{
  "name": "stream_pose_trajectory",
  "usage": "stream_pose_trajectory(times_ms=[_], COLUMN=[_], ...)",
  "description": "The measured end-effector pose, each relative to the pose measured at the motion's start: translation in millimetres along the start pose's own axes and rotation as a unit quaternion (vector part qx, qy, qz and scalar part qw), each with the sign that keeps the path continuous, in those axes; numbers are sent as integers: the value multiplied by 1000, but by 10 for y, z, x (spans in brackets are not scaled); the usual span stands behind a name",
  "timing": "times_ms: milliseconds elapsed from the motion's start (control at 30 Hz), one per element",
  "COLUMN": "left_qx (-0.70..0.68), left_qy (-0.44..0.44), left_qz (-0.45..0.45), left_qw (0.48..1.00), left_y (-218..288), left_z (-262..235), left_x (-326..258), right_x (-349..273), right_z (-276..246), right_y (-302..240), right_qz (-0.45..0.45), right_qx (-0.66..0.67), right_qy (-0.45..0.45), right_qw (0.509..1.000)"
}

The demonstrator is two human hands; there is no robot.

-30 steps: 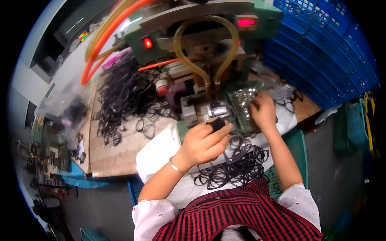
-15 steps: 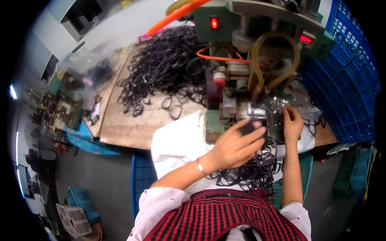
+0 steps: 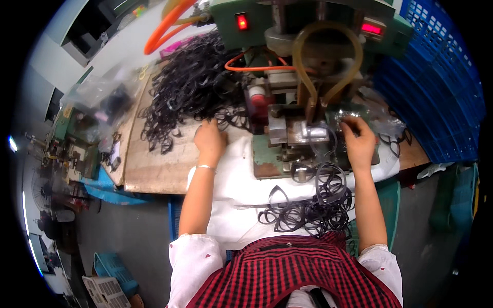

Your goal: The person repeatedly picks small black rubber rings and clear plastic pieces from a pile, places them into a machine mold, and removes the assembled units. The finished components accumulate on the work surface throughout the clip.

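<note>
The left hand (image 3: 209, 139) rests fingertips against a heap of black loops (image 3: 192, 87); the right hand (image 3: 358, 141) pinches a loop (image 3: 322, 134) beside the green press (image 3: 303, 118).

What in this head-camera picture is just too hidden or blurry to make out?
- Left hand: fingertips lost among the pile of black bands; grip unclear.
- Right hand: fingers curled at the clear bag; anything pinched is hidden.
- Green machine: top cut off by the upper edge.
- Shelf clutter: blurred at the left rim.

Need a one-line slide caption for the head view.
Left hand reaches the black band pile; right hand works beside the green press.
</note>
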State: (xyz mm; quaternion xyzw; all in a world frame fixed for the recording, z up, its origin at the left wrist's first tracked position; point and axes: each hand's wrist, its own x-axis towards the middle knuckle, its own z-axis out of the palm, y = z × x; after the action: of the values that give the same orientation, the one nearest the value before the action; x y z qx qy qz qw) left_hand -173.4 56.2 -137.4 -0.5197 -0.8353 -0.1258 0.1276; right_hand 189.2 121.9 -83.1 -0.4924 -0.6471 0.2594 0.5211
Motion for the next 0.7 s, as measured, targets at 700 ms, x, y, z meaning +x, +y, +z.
stream_pose_trajectory(times_ms=[700], left_qx=[-716], left_qy=[118], left_qz=[-18], left_qw=[688], left_y=[406], left_z=[-661], left_x=[-464], right_x=[70], right_z=[204], right_y=[-704], right_qz=[28], right_qx=[241], right_qy=[-116], right_qw=[963])
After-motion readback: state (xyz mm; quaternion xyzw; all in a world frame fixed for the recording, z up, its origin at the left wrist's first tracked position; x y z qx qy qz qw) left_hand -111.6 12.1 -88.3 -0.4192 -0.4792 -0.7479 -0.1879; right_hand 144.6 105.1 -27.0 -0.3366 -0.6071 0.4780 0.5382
